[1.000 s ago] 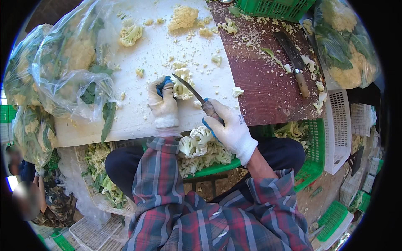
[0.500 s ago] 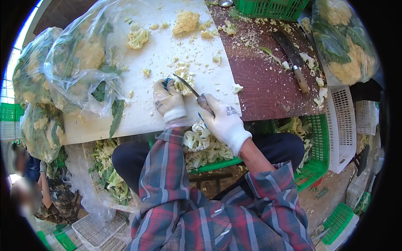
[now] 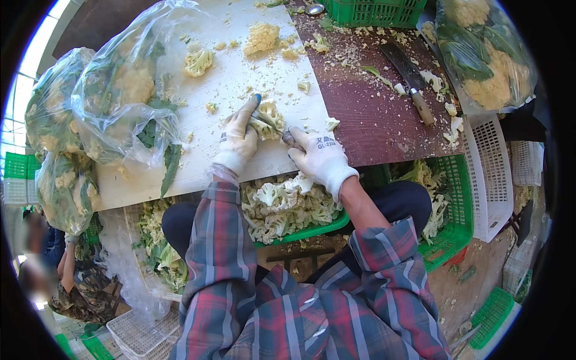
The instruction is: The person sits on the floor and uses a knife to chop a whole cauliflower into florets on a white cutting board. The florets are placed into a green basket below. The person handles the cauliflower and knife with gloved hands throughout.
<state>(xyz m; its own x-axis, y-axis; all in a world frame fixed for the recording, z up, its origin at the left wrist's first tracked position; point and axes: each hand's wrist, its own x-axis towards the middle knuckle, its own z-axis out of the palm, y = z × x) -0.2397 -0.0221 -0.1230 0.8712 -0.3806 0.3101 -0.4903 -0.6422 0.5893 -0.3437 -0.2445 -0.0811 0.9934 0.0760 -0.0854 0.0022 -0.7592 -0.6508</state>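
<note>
On the white board (image 3: pixel 240 84) my gloved left hand (image 3: pixel 240 137) grips a cauliflower piece (image 3: pixel 269 119), thumb stretched along its far side. In my gloved right hand (image 3: pixel 318 151) is a small knife (image 3: pixel 271 125) with a dark blade, held by its handle. The blade lies across the cauliflower piece, pointing left toward my left hand. Right below the board edge, a green crate (image 3: pixel 300 235) in front of my lap holds a heap of cut cauliflower florets (image 3: pixel 288 207).
Bagged cauliflowers (image 3: pixel 129 87) crowd the left side, another bag (image 3: pixel 489 57) the far right. A cleaver (image 3: pixel 409 78) lies on the dark red board (image 3: pixel 360 135). Loose florets (image 3: pixel 261 39) and crumbs are scattered beyond my hands. Green (image 3: pixel 456 210) and white crates (image 3: pixel 489 174) stand right; another person (image 3: pixel 75 282) is at lower left.
The knife blade has come down from above onto the cauliflower piece. My left hand has turned, its thumb now extended. The view has shifted slightly.
</note>
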